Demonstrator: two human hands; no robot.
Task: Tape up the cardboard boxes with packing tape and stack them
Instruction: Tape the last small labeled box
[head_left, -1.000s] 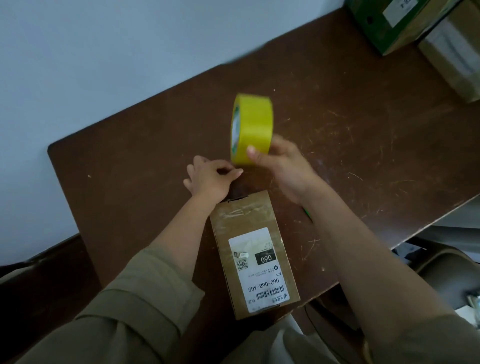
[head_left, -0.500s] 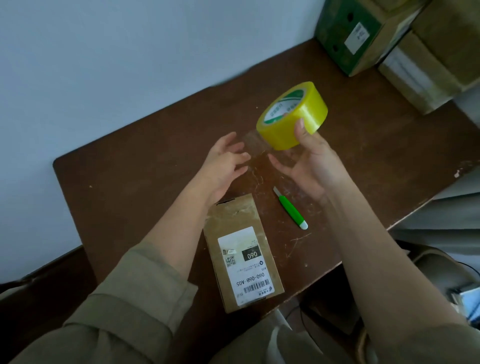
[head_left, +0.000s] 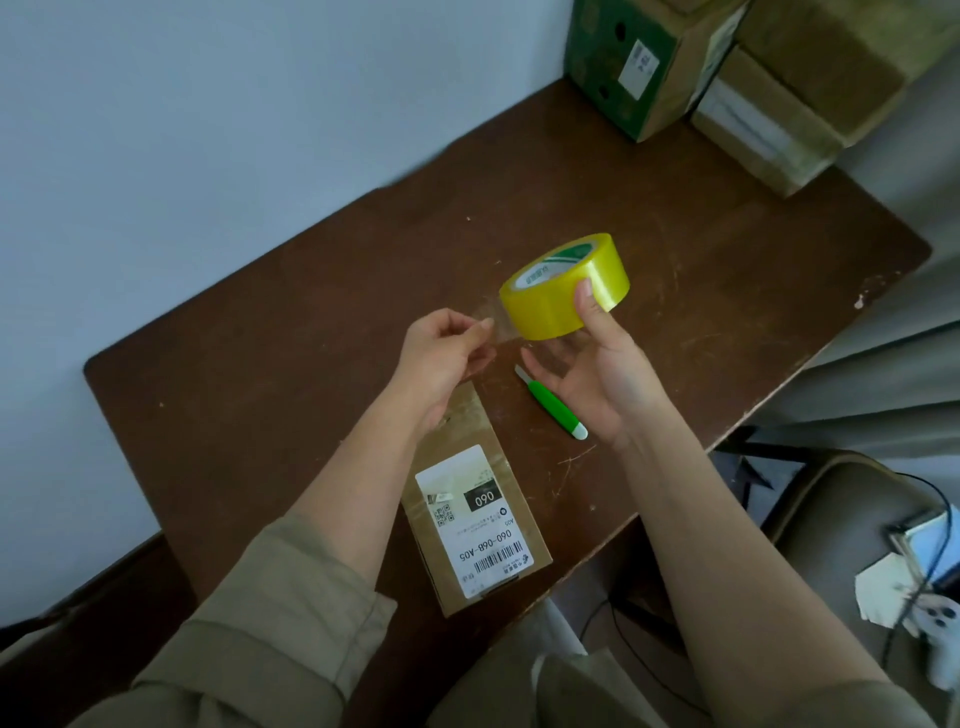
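**Tape end pinched, roll held above the table**

The right hand (head_left: 597, 374) holds the yellow tape roll (head_left: 563, 286) up in the air above the brown table (head_left: 260, 374), thumb pressed on the roll's outer face and the other fingers curled beneath it. The roll is tilted, its green-and-white core label facing up and toward the wall. The left hand (head_left: 441, 358) pinches the free end of the clear tape strip (head_left: 493, 325) between thumb and fingertips; the strip runs a short way from the roll's left side to that pinch. The two hands are near each other but not touching.

A small cardboard box (head_left: 478, 514) lies flat on the table below the left wrist, close to the near edge. Its white shipping label, with a barcode and "060-068-A05", faces up and reads upside down from this view. The left forearm crosses over the box's far end.

A green-handled cutter (head_left: 553, 405) lies on the table just right of the box, under the right hand, its blade end pointing away from the person.

At the table's far right corner stand a green box (head_left: 623, 67) and, beside it, stacked brown boxes (head_left: 789, 104), well apart from the hands.
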